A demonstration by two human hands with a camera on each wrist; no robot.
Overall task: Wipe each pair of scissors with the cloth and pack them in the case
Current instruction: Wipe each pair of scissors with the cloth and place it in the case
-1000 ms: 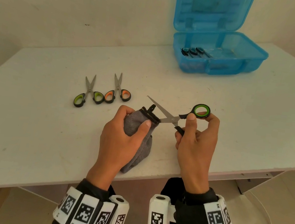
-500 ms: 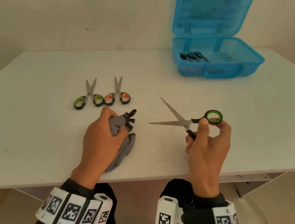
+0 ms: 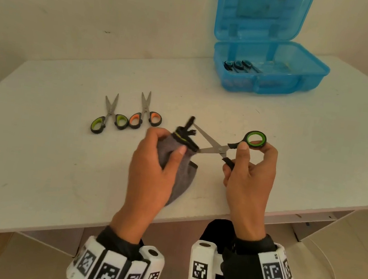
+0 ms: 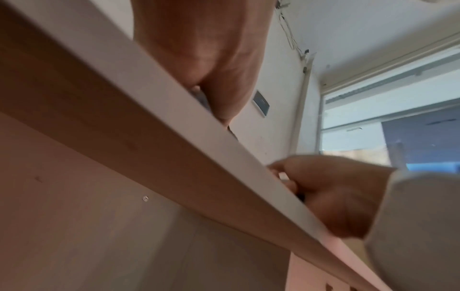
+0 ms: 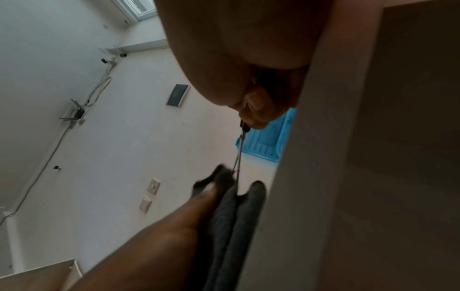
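Note:
My right hand (image 3: 249,162) holds a pair of green-handled scissors (image 3: 218,147) by their handles, blades spread apart and pointing left. My left hand (image 3: 159,155) grips a grey cloth (image 3: 181,174) bunched around the lower blade; the upper blade (image 3: 205,135) stays bare above it. In the right wrist view the blades (image 5: 238,157) run into the cloth (image 5: 231,216). A second green-handled pair (image 3: 109,117) and an orange-handled pair (image 3: 146,116) lie on the table to the left. The open blue case (image 3: 269,78) stands at the back right, with black-handled scissors (image 3: 238,65) inside.
The white table (image 3: 44,167) meets a wall behind. Its front edge (image 4: 224,157) runs just under both wrists. The case lid (image 3: 260,10) stands upright against the wall. Bare tabletop lies between the hands and the case.
Half a second ago my left hand and cloth were off the scissors, to the left. They have moved right, and the cloth now wraps the lower blade again. The right hand shifted slightly left.

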